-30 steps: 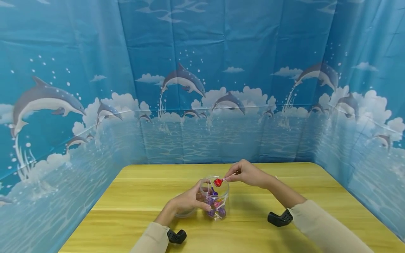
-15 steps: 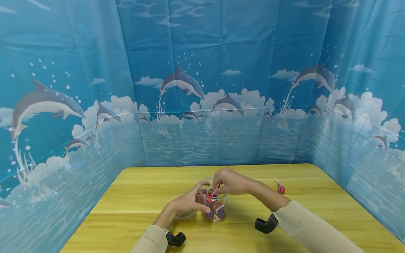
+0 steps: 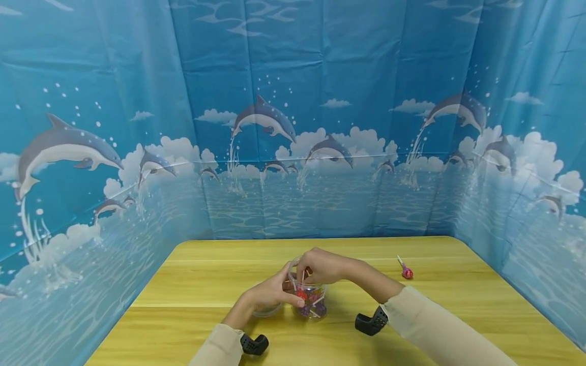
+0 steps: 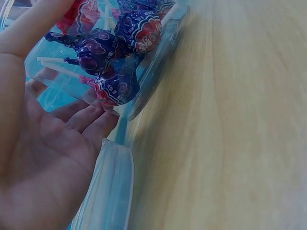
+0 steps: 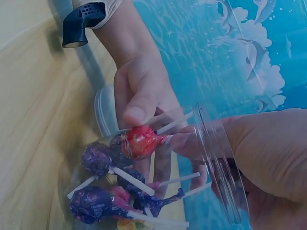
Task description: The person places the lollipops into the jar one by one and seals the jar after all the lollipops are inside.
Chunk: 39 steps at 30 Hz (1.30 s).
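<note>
A clear plastic jar [image 5: 218, 163] stands on the table with several wrapped lollipops inside. In the head view my left hand [image 3: 271, 293] holds the jar from its left side, thumb in front and fingers behind. My right hand [image 3: 322, 266] reaches in through the jar's mouth. It pinches a red-wrapped lollipop [image 5: 140, 142] near the base of its wrapper, in the right wrist view. Purple-wrapped lollipops [image 4: 139, 31] with white sticks lie below it, against the jar wall. The red lollipop's stick is partly hidden by my right fingers.
A clear round lid [image 4: 112, 187] lies beside the jar, under my left hand. One pink-and-purple lollipop [image 3: 407, 273] lies on the yellow wood-grain table [image 3: 210, 279] to the right. A blue dolphin-print curtain [image 3: 293, 203] closes off the back and sides.
My right hand has moved left and down into the jar, taking the red lollipop with it. The lollipop on the table came into view as the right arm shifted. My left hand stays on the jar.
</note>
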Each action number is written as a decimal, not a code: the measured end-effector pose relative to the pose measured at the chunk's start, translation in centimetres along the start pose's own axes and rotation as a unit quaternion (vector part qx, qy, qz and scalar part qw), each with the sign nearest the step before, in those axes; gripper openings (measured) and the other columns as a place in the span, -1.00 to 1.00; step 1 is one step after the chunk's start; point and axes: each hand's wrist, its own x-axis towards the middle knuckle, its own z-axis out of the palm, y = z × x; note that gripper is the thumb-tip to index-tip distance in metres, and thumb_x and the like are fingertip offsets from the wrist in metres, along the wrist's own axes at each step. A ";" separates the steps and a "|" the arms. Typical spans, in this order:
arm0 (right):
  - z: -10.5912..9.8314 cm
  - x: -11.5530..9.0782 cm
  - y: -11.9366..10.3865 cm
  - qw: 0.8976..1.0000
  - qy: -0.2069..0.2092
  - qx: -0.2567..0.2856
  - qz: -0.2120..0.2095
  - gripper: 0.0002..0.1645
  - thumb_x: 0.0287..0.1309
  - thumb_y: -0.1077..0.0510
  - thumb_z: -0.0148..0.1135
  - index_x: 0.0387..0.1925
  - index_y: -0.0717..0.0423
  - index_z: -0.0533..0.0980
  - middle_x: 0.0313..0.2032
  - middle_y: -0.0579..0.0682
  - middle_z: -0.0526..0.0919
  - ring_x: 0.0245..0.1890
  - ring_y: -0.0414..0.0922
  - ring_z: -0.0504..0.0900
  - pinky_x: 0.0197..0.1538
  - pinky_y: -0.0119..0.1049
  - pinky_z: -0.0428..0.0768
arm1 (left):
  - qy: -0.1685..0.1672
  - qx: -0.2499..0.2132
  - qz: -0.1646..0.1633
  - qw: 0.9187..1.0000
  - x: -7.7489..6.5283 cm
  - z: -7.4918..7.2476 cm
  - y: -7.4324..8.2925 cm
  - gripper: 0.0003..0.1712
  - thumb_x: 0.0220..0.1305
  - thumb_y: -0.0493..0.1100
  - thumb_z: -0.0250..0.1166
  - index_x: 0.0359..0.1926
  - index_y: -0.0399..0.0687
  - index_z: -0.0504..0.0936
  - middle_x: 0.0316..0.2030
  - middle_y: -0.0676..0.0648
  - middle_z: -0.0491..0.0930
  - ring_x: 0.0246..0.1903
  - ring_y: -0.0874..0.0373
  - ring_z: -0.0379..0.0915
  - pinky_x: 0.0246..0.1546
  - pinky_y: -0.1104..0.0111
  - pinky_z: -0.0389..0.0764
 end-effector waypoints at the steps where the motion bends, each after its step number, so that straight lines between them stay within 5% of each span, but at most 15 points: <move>1: 0.0 0.1 -0.1 1.000 -0.002 0.000 0.004 -0.79 0.27 0.37 0.40 -0.35 0.00 0.79 -0.33 -0.21 0.72 -0.43 -0.38 0.55 -0.32 -0.45 0.55 | 0.001 0.000 -0.001 1.000 0.0 0.0 0.0 0.31 0.34 -0.05 0.46 0.66 0.08 -0.41 0.48 -0.12 0.25 0.39 0.05 0.31 0.24 0.16 0.49; 6: 0.0 0.2 -0.2 1.000 -0.011 0.005 0.009 -0.82 0.23 0.36 0.44 -0.35 0.00 0.76 -0.36 -0.21 0.68 -0.44 -0.35 0.54 -0.34 -0.43 0.55 | -0.003 0.001 0.007 1.000 0.2 -0.1 -0.2 0.29 0.34 -0.04 0.46 0.67 0.14 -0.38 0.52 -0.14 0.16 0.38 0.02 0.31 0.24 0.15 0.49; 11: 0.3 -0.3 0.1 0.999 0.029 0.012 0.001 -0.82 0.19 0.29 0.50 -0.22 -0.04 0.75 -0.24 -0.16 0.67 -0.31 -0.15 0.61 -0.24 -0.38 0.56 | -0.013 0.008 0.028 0.999 0.5 0.0 -0.3 0.19 0.34 -0.01 0.46 0.66 0.33 -0.23 0.55 -0.07 0.01 0.37 0.07 0.28 0.25 0.17 0.47; 20: 0.1 -1.5 0.8 0.996 0.084 0.035 0.017 -0.67 0.31 0.19 0.43 0.09 0.09 0.68 -0.03 -0.02 0.69 -0.09 0.03 0.66 -0.03 -0.19 0.65 | -0.010 0.015 0.028 0.999 0.5 0.0 -0.3 0.21 0.32 -0.03 0.48 0.66 0.22 -0.23 0.44 -0.10 0.26 0.35 0.06 0.33 0.27 0.18 0.45; 26: -1.3 -2.2 1.4 0.992 0.107 0.047 0.038 -0.63 0.31 0.19 0.44 0.12 0.13 0.66 0.04 0.01 0.67 -0.04 0.06 0.66 0.00 -0.08 0.68 | -0.001 0.023 0.026 0.999 0.4 -0.2 -0.2 0.15 0.29 0.00 0.50 0.63 0.08 -0.10 0.33 -0.07 0.37 0.29 0.06 0.40 0.25 0.18 0.46; 32: -2.4 -3.1 1.8 0.994 0.097 0.038 0.031 -0.68 0.37 0.26 0.35 0.12 0.17 0.65 0.04 0.03 0.67 -0.03 -0.02 0.64 -0.02 -0.09 0.68 | 0.002 0.010 0.026 1.000 0.3 -0.2 0.0 0.11 0.29 -0.02 0.51 0.61 0.19 -0.05 0.32 -0.10 0.36 0.31 0.05 0.39 0.25 0.18 0.46; 39: -3.6 -4.9 3.7 0.989 0.134 0.032 0.062 -0.62 0.33 0.41 0.30 0.15 0.17 0.63 0.03 0.07 0.66 -0.02 0.04 0.63 -0.05 -0.25 0.68 | -0.002 0.007 0.029 1.000 0.5 -0.1 -0.1 0.01 0.29 -0.07 0.51 0.54 0.23 0.04 0.30 -0.16 0.39 0.26 0.03 0.44 0.24 0.19 0.47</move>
